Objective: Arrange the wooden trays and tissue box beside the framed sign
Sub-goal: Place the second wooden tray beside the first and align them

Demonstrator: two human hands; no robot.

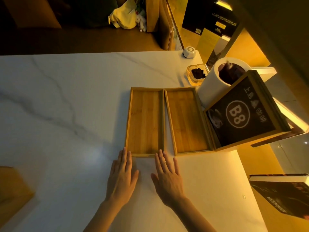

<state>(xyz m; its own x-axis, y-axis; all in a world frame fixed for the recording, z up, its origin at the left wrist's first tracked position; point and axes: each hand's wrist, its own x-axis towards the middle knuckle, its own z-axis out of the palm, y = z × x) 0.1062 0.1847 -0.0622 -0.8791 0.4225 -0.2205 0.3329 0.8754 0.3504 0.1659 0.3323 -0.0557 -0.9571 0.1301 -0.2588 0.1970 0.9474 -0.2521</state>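
Two empty wooden trays lie side by side on the white marble table (66, 106). The left tray (145, 121) touches the right tray (187, 121), which sits against the framed "B8" sign (240, 113). A white cylindrical tissue box (215, 81) stands behind the sign. My left hand (122, 174) lies flat, fingertips touching the left tray's near left corner. My right hand (167, 176) lies flat, fingertips at that tray's near right corner. Both hands hold nothing.
A glass ashtray (197, 75) with dark contents and a white call button (189, 51) sit at the table's far right. A dark book (284, 196) lies at the near right. A wooden piece (11, 190) shows at the near left edge.
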